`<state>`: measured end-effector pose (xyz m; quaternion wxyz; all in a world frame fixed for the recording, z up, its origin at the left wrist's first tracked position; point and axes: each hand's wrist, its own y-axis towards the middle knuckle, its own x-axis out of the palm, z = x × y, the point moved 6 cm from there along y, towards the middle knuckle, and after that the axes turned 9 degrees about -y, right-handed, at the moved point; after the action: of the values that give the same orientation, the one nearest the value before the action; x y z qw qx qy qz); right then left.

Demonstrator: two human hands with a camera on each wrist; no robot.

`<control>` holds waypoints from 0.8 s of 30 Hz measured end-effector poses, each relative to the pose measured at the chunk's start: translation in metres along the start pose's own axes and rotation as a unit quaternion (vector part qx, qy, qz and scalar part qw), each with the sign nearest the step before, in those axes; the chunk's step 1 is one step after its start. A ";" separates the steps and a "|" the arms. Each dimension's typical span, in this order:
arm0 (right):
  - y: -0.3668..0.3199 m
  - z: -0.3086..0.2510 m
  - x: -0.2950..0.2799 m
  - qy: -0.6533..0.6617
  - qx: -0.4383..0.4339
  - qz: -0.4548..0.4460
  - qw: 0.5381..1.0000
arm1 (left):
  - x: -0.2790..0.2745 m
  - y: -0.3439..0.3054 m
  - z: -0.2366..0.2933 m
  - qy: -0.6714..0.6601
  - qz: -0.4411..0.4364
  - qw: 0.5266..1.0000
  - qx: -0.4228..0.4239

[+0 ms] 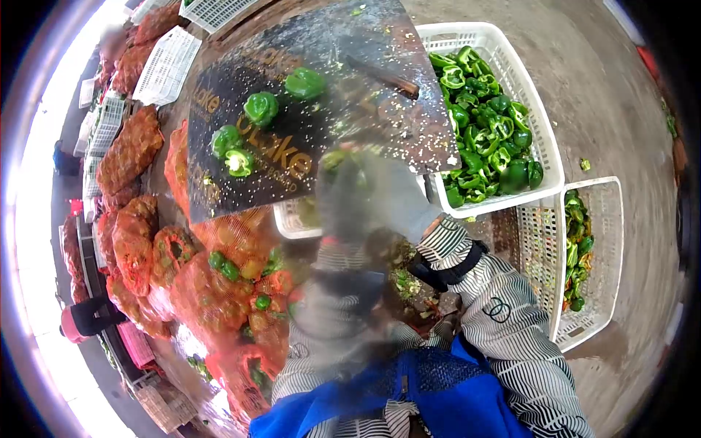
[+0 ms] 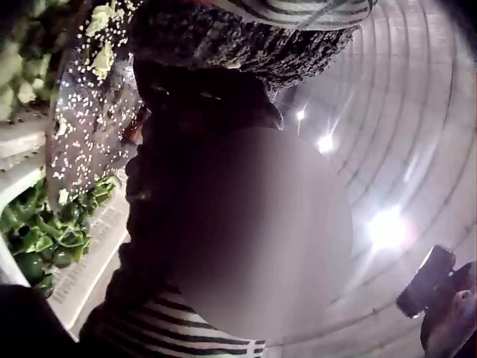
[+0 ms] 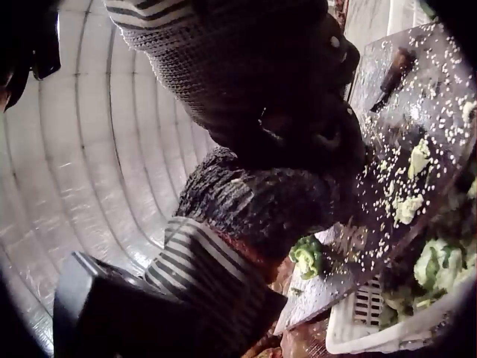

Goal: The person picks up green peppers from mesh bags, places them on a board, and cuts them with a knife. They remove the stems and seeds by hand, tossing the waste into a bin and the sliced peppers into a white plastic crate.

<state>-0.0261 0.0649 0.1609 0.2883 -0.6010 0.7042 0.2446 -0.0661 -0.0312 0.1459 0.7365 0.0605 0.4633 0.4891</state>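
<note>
Two grey-gloved hands meet at the near edge of a dark, seed-strewn board (image 1: pixel 241 80). The left hand (image 1: pixel 343 193) grips a blurred green pepper (image 1: pixel 334 158) at its fingertips. Close against it on the right is the right hand (image 1: pixel 398 193), its fingers too blurred to read. Both wrist views are dark: the right wrist view shows the right hand (image 3: pixel 261 82) above the left hand (image 3: pixel 253 198), fingers hidden. Several green peppers (image 1: pixel 261 109) lie on the board's left half. A wooden-handled knife (image 1: pixel 398 82) rests near its far right side.
A white crate (image 1: pixel 551 157) of cut green peppers (image 1: pixel 485 124) stands right of the board; another crate (image 1: pixel 610 252) with pepper scraps is nearer. Below the board sits a white container (image 1: pixel 292 228). Red mesh sacks (image 1: pixel 212 288) fill the left side.
</note>
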 end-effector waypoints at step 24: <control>-0.001 -0.013 -0.015 0.161 -0.117 -0.016 0.980 | -0.040 -0.005 -0.013 -0.664 0.217 0.631 -0.337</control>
<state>-0.0245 0.0667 0.1806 0.1031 -0.6729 0.6985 0.2207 -0.0765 -0.0694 0.1603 0.6868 0.2157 -0.3743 0.5845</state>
